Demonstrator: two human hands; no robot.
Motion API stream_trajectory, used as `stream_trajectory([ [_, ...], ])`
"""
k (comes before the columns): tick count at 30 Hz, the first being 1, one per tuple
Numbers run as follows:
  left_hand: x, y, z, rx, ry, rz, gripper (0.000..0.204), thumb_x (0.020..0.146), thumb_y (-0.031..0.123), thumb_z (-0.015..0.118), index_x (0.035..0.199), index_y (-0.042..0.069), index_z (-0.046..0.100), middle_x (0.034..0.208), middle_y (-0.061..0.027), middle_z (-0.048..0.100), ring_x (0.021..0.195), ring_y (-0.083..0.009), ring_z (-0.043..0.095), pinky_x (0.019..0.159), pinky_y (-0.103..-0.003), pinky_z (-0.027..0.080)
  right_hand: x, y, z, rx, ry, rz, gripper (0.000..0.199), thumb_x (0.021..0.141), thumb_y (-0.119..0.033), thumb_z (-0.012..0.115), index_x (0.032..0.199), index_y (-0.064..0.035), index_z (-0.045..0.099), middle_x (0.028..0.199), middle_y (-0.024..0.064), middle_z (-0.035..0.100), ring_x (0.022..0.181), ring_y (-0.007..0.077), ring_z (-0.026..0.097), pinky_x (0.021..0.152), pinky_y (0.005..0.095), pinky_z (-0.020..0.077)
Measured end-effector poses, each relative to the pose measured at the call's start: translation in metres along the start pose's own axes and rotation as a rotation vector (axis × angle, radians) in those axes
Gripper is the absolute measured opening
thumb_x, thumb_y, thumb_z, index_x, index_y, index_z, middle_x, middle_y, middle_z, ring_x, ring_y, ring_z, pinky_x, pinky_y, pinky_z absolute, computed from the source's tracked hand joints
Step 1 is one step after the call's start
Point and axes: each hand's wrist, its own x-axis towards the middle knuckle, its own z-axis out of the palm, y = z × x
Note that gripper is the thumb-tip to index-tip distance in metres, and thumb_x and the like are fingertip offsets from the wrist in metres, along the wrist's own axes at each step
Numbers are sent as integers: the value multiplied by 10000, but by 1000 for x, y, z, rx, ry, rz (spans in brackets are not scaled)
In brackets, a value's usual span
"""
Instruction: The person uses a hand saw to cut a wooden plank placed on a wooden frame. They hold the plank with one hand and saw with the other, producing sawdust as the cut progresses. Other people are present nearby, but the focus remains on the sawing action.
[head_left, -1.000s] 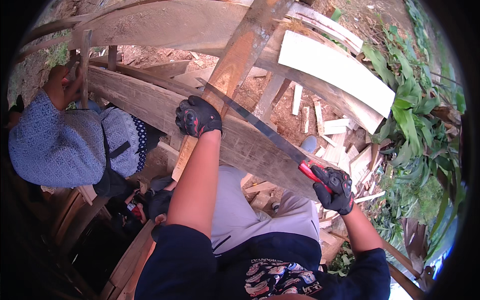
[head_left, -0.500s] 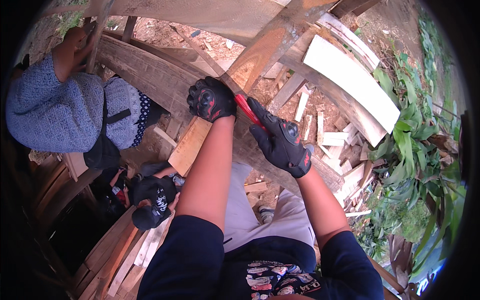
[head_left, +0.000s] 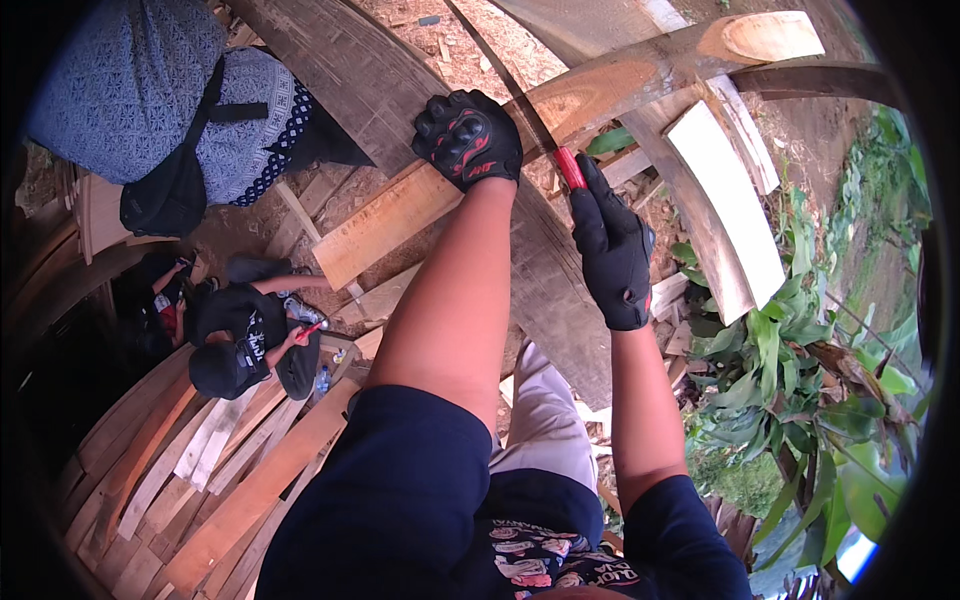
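My left hand (head_left: 468,138), in a black glove with red trim, is closed over a light wooden plank (head_left: 390,222) and presses on it. That plank lies across a wide, weathered grey beam (head_left: 565,290). My right hand (head_left: 612,248), gloved alike, grips the red handle (head_left: 570,168) of what looks like a handsaw. Its long, narrow dark blade (head_left: 505,68) crosses the plank just right of my left hand and runs out beyond the upper edge of the view. Whether the blade has cut into the wood cannot be made out.
A person in a blue patterned garment (head_left: 140,90) stands at the upper left. Below, another person in a black cap (head_left: 217,368) sits near stacked boards (head_left: 250,500). A pale board (head_left: 725,205) and green plants (head_left: 790,330) are on the right. Wood scraps litter the ground.
My view has shifted, so hands and plank sit differently in it. My right hand has turned more upright, and the saw handle is farther from my left hand. Both grips stay closed.
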Motion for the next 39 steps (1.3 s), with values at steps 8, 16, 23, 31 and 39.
stream_trajectory([
  [8, 2, 2, 3, 44, 0, 1, 357, 1078, 385, 563, 1154, 124, 795, 1277, -151, 699, 1207, -368, 661, 1006, -562, 535, -23, 8, -13, -107, -20, -61, 438, 1109, -241, 664, 1525, -107, 681, 1112, 248, 812, 913, 329, 826, 866, 414, 613],
  [16, 3, -4, 12, -27, 44, -18, 349, 1083, 380, 545, 1138, 127, 779, 1229, -135, 688, 1195, -362, 640, 1006, -537, 509, -122, 52, -60, -174, -33, -32, 415, 1068, -164, 691, 1466, -53, 718, 1193, 239, 808, 969, 350, 830, 861, 437, 631],
  [23, 7, -3, 19, 13, 41, 58, 347, 1083, 387, 549, 1126, 116, 762, 1229, -143, 657, 1200, -364, 630, 1010, -544, 507, -115, 27, -34, -189, 100, -126, 412, 1055, -149, 710, 1463, -104, 736, 896, 185, 787, 777, 331, 785, 730, 427, 599],
  [31, 8, -11, 21, 52, 29, 64, 445, 1098, 435, 503, 1138, 90, 780, 1272, -158, 668, 1217, -385, 632, 1036, -552, 509, -118, 46, -65, -110, -66, -27, 482, 1008, -151, 760, 1484, -92, 714, 865, 169, 762, 758, 339, 753, 723, 432, 580],
  [39, 6, -13, 26, 8, 69, 110, 406, 1079, 401, 563, 1110, 56, 775, 1216, -184, 692, 1152, -396, 659, 1006, -518, 534, -144, 54, -90, -140, -69, -30, 486, 965, -116, 789, 1447, -85, 742, 917, 177, 779, 729, 334, 733, 694, 442, 573],
])
